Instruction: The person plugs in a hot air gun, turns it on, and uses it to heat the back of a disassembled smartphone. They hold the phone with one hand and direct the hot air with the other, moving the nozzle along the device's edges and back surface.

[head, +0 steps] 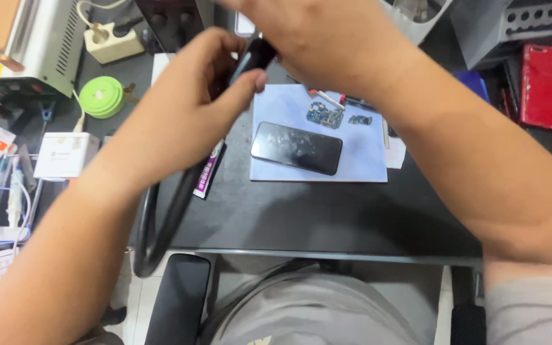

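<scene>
both hands are up over the desk, the left hand (209,89) and right hand (308,38) pinching shut on a small black tool (253,56) between them, above the phone (297,147) lying flat on the blue mat (365,160).

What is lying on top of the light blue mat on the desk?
On the light blue mat lie a black phone, a small blue circuit board and a smaller dark part. The right hand covers the mat's far edge.
</scene>
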